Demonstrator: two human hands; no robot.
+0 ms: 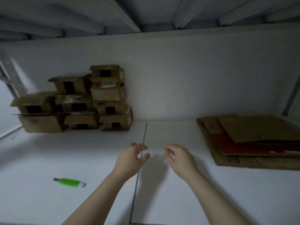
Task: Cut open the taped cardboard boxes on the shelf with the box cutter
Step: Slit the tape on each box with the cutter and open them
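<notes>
Hovering over the shelf point(178, 195), the left hand point(130, 158) and right hand point(181, 158) hang loosely curled, gripping nothing; the green box cutter point(69, 182) lies well apart at 8 o'clock from the left fingers point(140, 147), cardboard boxes point(78, 104) at 11.

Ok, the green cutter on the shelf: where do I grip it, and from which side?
Take the box cutter by its green middle, from above, fingers across its narrow width. It lies flat on the shelf, long axis left to right, so both long sides are free. The left hand is nearer. Which end carries the blade is blurred.
</notes>
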